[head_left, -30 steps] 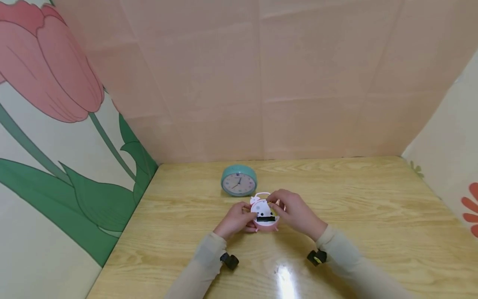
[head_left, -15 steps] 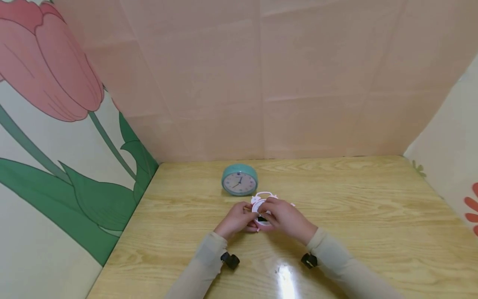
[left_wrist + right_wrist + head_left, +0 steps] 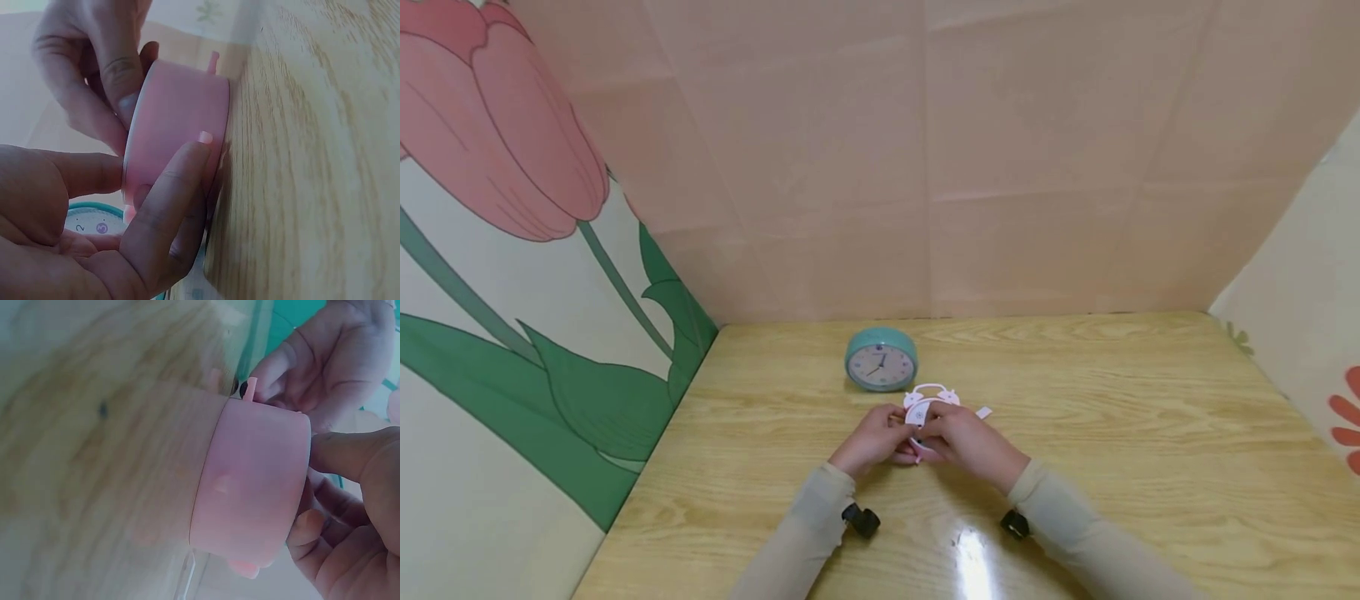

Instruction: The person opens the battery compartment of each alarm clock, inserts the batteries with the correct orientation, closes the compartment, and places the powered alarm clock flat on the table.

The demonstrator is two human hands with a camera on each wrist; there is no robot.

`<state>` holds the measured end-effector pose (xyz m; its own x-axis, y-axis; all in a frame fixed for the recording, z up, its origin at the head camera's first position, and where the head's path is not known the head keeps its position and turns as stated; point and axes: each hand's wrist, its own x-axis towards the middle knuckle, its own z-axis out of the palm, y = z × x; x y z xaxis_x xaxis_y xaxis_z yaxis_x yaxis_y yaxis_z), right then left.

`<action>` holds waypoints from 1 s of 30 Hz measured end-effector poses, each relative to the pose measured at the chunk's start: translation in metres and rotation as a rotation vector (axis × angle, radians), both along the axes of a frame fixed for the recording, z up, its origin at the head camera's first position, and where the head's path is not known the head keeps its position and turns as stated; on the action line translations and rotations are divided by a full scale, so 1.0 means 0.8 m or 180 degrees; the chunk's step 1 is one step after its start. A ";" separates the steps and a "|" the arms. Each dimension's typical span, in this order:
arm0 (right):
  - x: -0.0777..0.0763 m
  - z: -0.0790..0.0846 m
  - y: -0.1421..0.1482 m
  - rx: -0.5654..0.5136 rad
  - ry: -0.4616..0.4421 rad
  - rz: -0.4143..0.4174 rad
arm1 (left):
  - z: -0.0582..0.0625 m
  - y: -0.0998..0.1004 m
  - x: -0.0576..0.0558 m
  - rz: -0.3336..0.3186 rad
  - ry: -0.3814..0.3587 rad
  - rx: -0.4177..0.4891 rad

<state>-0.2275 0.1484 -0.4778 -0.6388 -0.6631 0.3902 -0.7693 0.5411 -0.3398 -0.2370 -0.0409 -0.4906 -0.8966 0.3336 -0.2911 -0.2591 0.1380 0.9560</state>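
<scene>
A small pink twin-bell alarm clock (image 3: 917, 414) lies on the table with its white back up. My left hand (image 3: 872, 440) grips its left side, thumb on the back rim and fingers against the pink side wall, as the left wrist view shows on the clock (image 3: 181, 119). My right hand (image 3: 972, 442) is bent over the back, thumb and fingertips at the dark battery slot, mostly covering it. In the right wrist view the right thumb (image 3: 350, 453) is at the clock's back edge; I cannot tell what the fingertips pinch.
A round teal clock (image 3: 882, 367) stands just behind the pink one, dial towards me. A small white flat piece (image 3: 984, 412) lies on the wooden table (image 3: 1112, 433) right of the pink clock. A pink-beige backdrop (image 3: 925, 208) rises behind the table.
My right hand has moved left from the clock's upper right edge to over its battery slot, uncovering the white piece to the right. My left hand keeps its grip.
</scene>
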 end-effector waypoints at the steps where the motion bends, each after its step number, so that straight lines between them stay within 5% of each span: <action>1: -0.001 -0.002 0.000 -0.0009 0.0036 0.0023 | -0.001 0.000 0.000 0.0007 0.0006 0.0007; 9: -0.002 -0.006 -0.001 0.0027 0.0107 0.0062 | -0.002 0.001 0.003 0.0003 0.0034 0.0020; 22: -0.002 0.006 0.001 0.0108 -0.0275 -0.0135 | 0.001 0.000 0.002 0.0019 -0.0031 0.0008; 30: 0.004 0.007 -0.003 0.0312 0.0247 -0.0485 | 0.000 0.000 0.002 0.0004 -0.0033 0.0028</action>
<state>-0.2247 0.1459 -0.4721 -0.7052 -0.5983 0.3803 -0.6977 0.6810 -0.2225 -0.2357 -0.0406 -0.4907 -0.8940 0.3350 -0.2974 -0.2691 0.1291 0.9544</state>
